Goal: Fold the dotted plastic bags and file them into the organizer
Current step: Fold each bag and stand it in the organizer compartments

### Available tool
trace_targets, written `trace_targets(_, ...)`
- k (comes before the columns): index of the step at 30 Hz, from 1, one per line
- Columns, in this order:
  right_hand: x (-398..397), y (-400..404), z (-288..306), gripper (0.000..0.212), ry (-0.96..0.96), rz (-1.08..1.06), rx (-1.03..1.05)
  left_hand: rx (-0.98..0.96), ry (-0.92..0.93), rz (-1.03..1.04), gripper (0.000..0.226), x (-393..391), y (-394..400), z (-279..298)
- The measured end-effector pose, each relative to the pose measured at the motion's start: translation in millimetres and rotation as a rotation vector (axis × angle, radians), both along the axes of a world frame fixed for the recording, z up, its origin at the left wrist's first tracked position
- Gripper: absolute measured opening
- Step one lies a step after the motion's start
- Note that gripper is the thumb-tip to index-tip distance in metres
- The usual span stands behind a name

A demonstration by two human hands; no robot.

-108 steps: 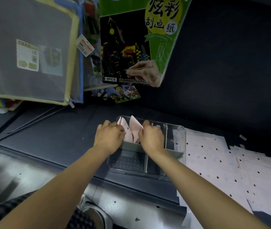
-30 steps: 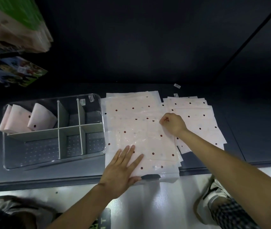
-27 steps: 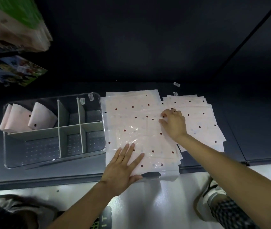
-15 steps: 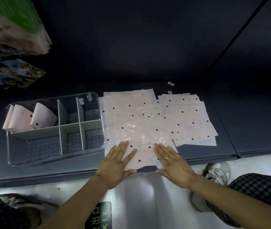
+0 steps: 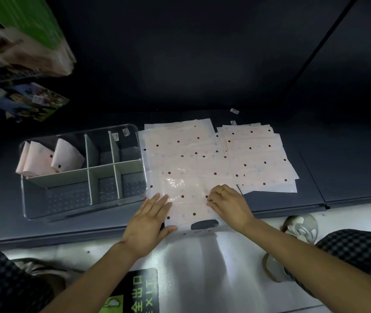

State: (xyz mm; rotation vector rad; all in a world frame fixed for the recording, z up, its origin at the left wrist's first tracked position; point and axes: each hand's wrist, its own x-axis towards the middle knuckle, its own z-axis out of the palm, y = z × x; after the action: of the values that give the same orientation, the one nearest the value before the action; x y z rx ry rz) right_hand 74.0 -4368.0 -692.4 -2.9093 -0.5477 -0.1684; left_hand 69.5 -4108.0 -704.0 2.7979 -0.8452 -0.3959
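Dark shelf (image 5: pixel 338 168), clear organizer (image 5: pixel 82 206) (left), dotted bags (image 5: pixel 186 154), second stack (image 5: pixel 259 159) beside

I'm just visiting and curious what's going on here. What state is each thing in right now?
Organizer: open-topped, upright; only its far-left compartment is filled.
Folded bags: standing, leaning in that compartment.
Near stack of dotted bags: flat, unfolded, overhanging the shelf edge.
Far stack of dotted bags: flat, fanned out, untouched.
Left hand: flat on the near stack.
Right hand: fingers curled at the top bag's edge.
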Motion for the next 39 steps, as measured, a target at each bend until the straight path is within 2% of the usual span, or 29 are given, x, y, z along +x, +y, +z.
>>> trace_targets(3,3,0,-4,0.014,-0.013,0.02,-0.015,-0.049,0.006,0.032,0.072,3,-3,1)
trace_targets(5,6,0,-4,0.01,0.043,0.004,0.022,-0.111,0.007,0.054,0.073,5,-7,5)
trace_targets(7,10,-1,0,0.008,0.186,-0.064,0.101,-0.165,-0.003,0.07,0.067,7,-10,9)
trace_targets(9,14,-4,5,0.018,0.334,-0.106,0.165,-0.215,-0.037,0.075,0.052,10,-13,12)
trace_targets(14,21,-10,36,0.009,0.689,-0.035,0.352,-0.297,-0.146,0.01,0.044,14,-17,23)
trace_targets(17,24,-16,53,0.009,0.94,0.007,0.364,-0.315,-0.034,0.016,0.026,17,-16,29)
trace_targets(19,28,-17,60,0.012,1.02,0.042,0.334,-0.295,0.081,0.041,0.022,21,-15,28)
trace_targets(21,30,-17,64,0.005,1.049,0.027,0.351,-0.28,0.163,0.084,0.02,23,-15,32)
trace_targets(22,32,-16,64,0.013,1.038,0.017,0.356,-0.282,0.194,0.118,0.019,25,-16,34)
trace_targets(24,36,-12,61,0.015,0.936,0.026,0.31,-0.293,0.262,0.185,0.016,29,-18,37)
trace_targets(26,42,-6,57,0.007,0.819,0.039,0.252,-0.316,0.309,0.252,0.014,31,-21,38)
trace_targets(28,49,-2,50,0.01,0.739,0.01,0.182,-0.345,0.237,0.308,0.022,29,-25,41)
trace_targets(29,54,-1,47,0.014,0.714,-0.005,0.135,-0.362,0.139,0.324,0.032,26,-26,39)
trace_targets(32,67,4,37,0.022,0.723,-0.029,0.017,-0.356,-0.197,0.197,0.049,14,-33,37)
trace_targets(34,74,8,32,0.023,0.754,-0.023,-0.04,-0.271,-0.289,0.025,0.05,5,-40,30)
trace_targets(36,78,12,29,0.022,0.755,-0.007,-0.094,-0.122,-0.158,-0.087,0.058,-6,-45,18)
trace_targets(39,77,17,28,0.03,0.719,-0.007,-0.11,0.097,0.005,-0.126,0.071,-17,-40,-7)
